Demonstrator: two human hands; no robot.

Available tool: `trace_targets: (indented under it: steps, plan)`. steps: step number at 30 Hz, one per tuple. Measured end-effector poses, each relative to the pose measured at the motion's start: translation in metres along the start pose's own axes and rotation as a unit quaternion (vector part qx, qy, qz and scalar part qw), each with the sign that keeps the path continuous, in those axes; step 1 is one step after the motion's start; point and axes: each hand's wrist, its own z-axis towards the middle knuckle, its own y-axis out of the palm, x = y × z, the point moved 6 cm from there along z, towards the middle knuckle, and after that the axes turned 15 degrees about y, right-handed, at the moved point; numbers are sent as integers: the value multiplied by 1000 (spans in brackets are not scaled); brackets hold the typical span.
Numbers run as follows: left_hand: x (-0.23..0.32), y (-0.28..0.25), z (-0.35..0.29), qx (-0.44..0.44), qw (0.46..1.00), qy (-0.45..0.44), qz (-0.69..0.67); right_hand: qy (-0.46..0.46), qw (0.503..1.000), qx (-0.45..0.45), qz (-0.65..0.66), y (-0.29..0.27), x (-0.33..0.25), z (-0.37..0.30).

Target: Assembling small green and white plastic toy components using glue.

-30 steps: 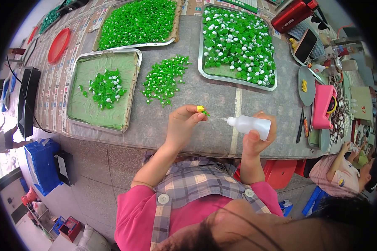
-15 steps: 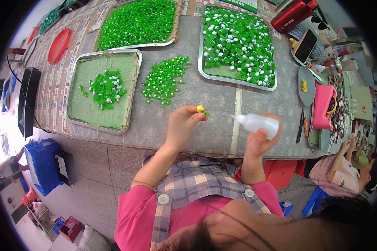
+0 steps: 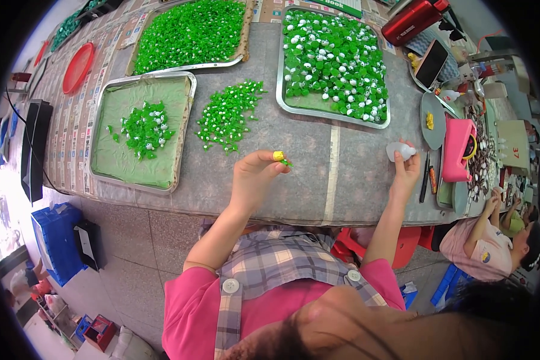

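Observation:
Over the near middle of the table, my left hand (image 3: 253,180) pinches a small green plastic piece (image 3: 287,162) between thumb and index finger. A yellow wrap (image 3: 278,155) covers that index fingertip. Farther right, my right hand (image 3: 407,171) is closed round a small white squeeze bottle (image 3: 396,150), held close to the tabletop, its nozzle turned to the right. Beyond my left hand lies a loose heap of small green pieces with white specks (image 3: 225,117). Left of it, a green-lined tray (image 3: 102,162) bears a cluster of green pieces with white balls (image 3: 147,129).
A metal tray (image 3: 318,117) full of green pieces with white balls stands at the back; another tray (image 3: 213,65) of green pieces sits far left. To the right are a pink tape dispenser (image 3: 457,153), grey dish (image 3: 429,137), phone (image 3: 431,63) and red flask (image 3: 414,23). A co-worker (image 3: 477,246) sits right.
My right hand has moved to the right with the squeeze bottle, away from my left hand, and the bottle's nozzle has turned from left to right. My left hand still pinches the green piece.

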Motion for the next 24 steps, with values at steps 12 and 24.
trace_targets:
  steps: [12,24]
  plan:
    - [0,5,1,-32,999,26,10,-268,924,25,-272,73,-84,-42]
    - [-6,-13,-2,44,998,-53,-9,-318,727,-26,-608,199,-33,8]
